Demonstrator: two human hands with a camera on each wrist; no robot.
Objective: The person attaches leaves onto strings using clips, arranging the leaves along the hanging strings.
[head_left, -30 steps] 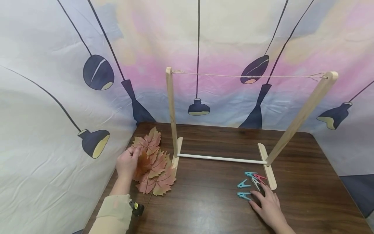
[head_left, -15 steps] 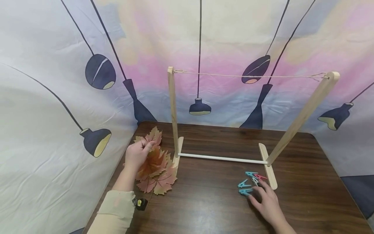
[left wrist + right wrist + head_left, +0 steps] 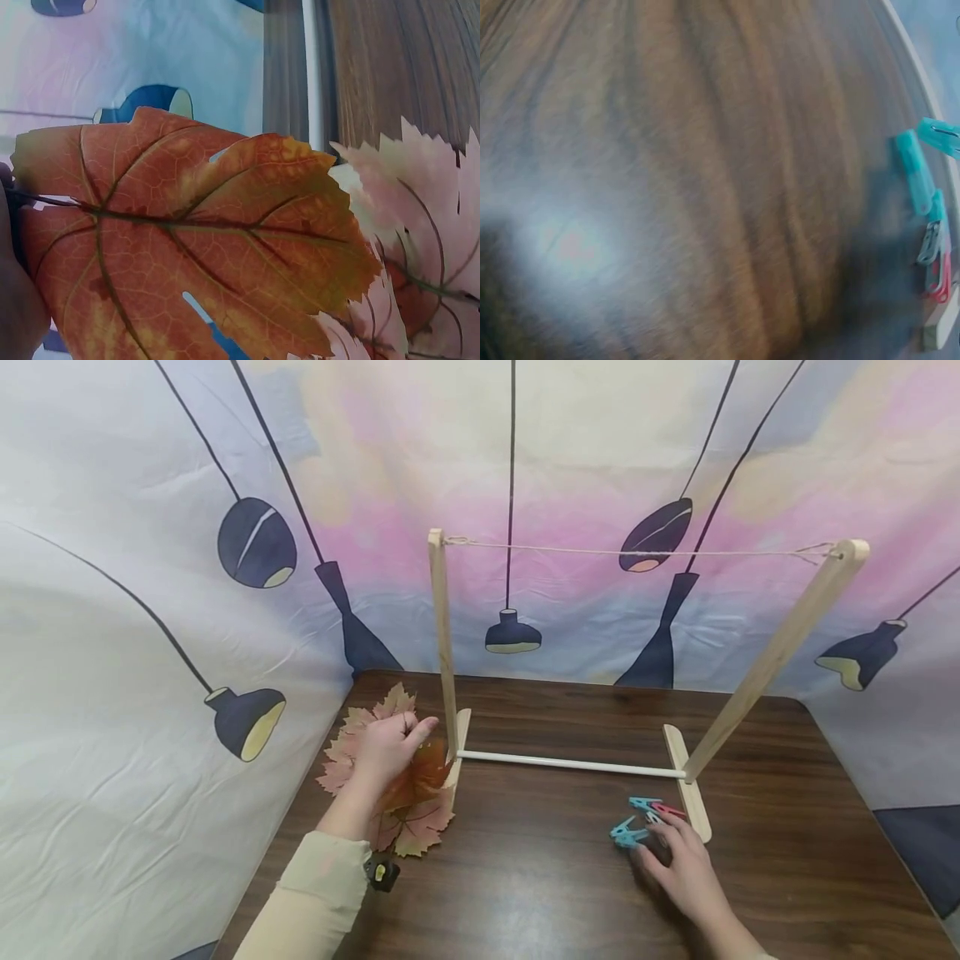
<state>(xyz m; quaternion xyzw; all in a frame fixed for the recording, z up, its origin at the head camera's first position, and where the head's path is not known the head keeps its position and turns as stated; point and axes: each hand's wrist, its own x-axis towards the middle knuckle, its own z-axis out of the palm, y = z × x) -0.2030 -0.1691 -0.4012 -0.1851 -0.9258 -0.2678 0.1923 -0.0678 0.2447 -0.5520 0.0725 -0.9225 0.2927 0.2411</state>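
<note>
My left hand pinches an orange maple leaf by its thin dark stem, above a pile of pinkish artificial maple leaves at the table's left. In the left wrist view the raised leaf fills most of the picture. At the right, my right hand pinches a blue clothespin between thumb and fingers. Beside it lie another blue clothespin, a red clothespin and a white clothespin, partly covered by the fingers. The right wrist view shows clothespins at its right edge, but no fingers.
A wooden stand rises from the brown table: a left post, a right post, a white crossbar low down and a string tied across the top. A lamp-patterned cloth hangs behind.
My left hand has lifted the orange leaf off the pile and carried it right, towards the left post. My right hand has drawn the nearest blue clothespin up towards the others.
</note>
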